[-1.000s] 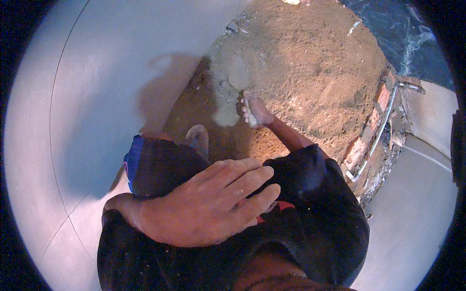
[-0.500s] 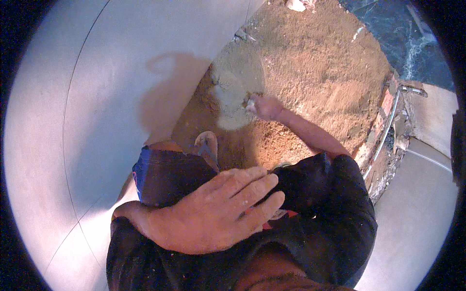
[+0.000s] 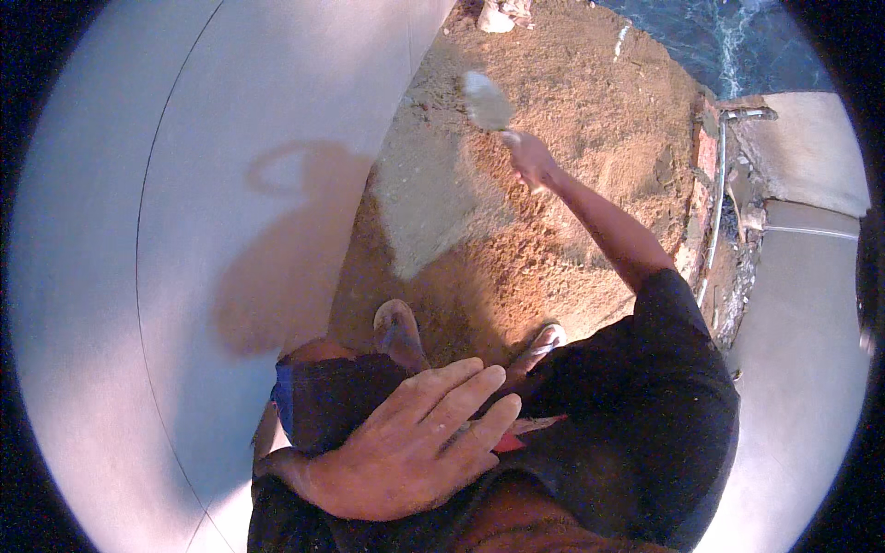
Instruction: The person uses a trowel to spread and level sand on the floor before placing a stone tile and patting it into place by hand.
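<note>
My right hand (image 3: 532, 163) reaches out over the ground, fingers wrapped round the handle of a trowel (image 3: 487, 101). The trowel's pale, rounded blade points up and to the left, slightly blurred. Below it, a grey patch of mortar or cement (image 3: 419, 203) lies on the reddish-brown sand (image 3: 572, 111), along the edge of the pale tiles. My left hand (image 3: 406, 447) rests in front of my body with its fingers stretched out and slightly apart, holding nothing.
Large pale floor tiles (image 3: 249, 83) border the sand on the left. Dark blue marbled slabs (image 3: 710, 46) lie at the far right. A broken edge with a thin pipe (image 3: 720, 184) runs down the right side. A whitish lump (image 3: 502, 14) sits at the far end.
My right hand has moved away from the mortar, farther out, and the trowel blade now shows. The grey patch looks wider and flatter. My left hand stays spread near my body.
</note>
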{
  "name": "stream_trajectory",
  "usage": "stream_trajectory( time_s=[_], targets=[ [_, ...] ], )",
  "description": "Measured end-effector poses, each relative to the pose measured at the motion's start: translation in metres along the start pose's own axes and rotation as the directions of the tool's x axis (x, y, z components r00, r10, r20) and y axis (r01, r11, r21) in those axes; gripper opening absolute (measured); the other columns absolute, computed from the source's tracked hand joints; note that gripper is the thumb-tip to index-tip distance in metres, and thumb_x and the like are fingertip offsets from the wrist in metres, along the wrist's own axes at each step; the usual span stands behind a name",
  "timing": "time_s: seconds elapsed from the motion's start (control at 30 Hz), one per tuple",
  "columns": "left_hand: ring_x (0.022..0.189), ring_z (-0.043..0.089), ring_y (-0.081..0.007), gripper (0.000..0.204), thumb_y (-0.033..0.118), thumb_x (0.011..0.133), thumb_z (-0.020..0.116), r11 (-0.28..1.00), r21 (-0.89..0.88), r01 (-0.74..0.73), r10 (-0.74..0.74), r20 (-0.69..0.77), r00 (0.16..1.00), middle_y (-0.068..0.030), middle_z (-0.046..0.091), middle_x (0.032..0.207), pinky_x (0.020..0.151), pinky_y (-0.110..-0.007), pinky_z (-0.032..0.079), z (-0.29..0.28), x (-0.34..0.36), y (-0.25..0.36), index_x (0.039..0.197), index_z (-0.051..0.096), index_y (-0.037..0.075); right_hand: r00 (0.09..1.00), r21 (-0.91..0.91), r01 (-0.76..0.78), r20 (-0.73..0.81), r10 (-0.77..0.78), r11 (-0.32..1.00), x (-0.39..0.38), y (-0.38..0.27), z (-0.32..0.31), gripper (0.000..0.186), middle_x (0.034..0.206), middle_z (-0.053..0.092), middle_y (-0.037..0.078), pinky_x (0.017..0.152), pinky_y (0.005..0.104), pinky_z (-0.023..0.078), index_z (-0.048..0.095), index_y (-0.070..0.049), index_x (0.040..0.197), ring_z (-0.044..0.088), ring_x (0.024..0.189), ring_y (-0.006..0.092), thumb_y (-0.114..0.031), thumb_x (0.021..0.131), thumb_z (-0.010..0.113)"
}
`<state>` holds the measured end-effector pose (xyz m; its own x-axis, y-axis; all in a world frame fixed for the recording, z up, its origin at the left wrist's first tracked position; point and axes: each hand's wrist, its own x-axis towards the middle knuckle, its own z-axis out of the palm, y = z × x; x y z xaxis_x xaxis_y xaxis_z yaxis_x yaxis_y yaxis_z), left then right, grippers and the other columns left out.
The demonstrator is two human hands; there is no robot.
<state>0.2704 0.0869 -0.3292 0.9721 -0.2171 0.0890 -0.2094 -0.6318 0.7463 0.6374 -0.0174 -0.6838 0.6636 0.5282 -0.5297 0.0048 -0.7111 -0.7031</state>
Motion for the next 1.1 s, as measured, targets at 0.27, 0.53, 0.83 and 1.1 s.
stream_trajectory(
  time_s=[0.27,0.53,0.83,1.1],
  targets=[
    [0.12,0.056,-0.037,0.059,0.022,0.079,0.074,0.997,-0.073,0.006,-0.004,0.027,1.0,-0.0225,0.054,0.132,0.101,-0.043,0.048,-0.006,0.019,-0.016,0.13,0.054,-0.001,0.877,0.306,0.441,-0.346,-0.333,0.844,0.082,0.148,0.068,0.023,0.069,0.055,0.006,0.044,0.0395,0.049,0.055,-0.011,0.106,0.054,0.049,0.0196,-0.033,0.099,0.054],
    [0.118,0.056,-0.0416,0.062,0.018,0.076,0.08,0.995,-0.089,0.05,-0.045,0.059,0.997,-0.0203,0.053,0.132,0.1,-0.048,0.049,0.005,0.035,-0.013,0.13,0.054,0.003,0.89,-0.362,0.432,0.322,-0.324,0.826,0.068,0.006,0.079,0.039,0.097,0.069,0.025,0.081,0.0512,0.053,0.066,-0.008,0.096,0.068,0.092,0.0412,-0.043,0.09,0.051],
    [0.121,0.055,-0.0372,0.063,0.021,0.079,0.077,0.998,-0.059,0.037,-0.031,0.095,0.995,-0.0202,0.053,0.134,0.101,-0.043,0.048,0.009,0.041,-0.005,0.133,0.053,-0.001,0.96,-0.633,0.276,0.15,-0.235,0.723,0.042,0.001,-0.005,0.045,0.103,0.071,0.018,0.081,0.0509,0.054,0.065,-0.012,0.112,0.068,0.095,0.0378,-0.049,0.089,0.057],
    [0.12,0.055,-0.0374,0.063,0.018,0.077,0.079,0.999,-0.024,0.046,-0.043,0.114,0.993,-0.0202,0.053,0.133,0.101,-0.043,0.048,0.012,0.053,-0.005,0.132,0.054,0.0,0.965,0.052,-0.092,0.25,0.076,0.994,0.071,0.002,0.016,0.047,0.074,0.064,0.013,0.051,0.0421,0.054,0.058,-0.007,0.128,0.066,0.06,0.0246,-0.041,0.096,0.051]
  ],
)
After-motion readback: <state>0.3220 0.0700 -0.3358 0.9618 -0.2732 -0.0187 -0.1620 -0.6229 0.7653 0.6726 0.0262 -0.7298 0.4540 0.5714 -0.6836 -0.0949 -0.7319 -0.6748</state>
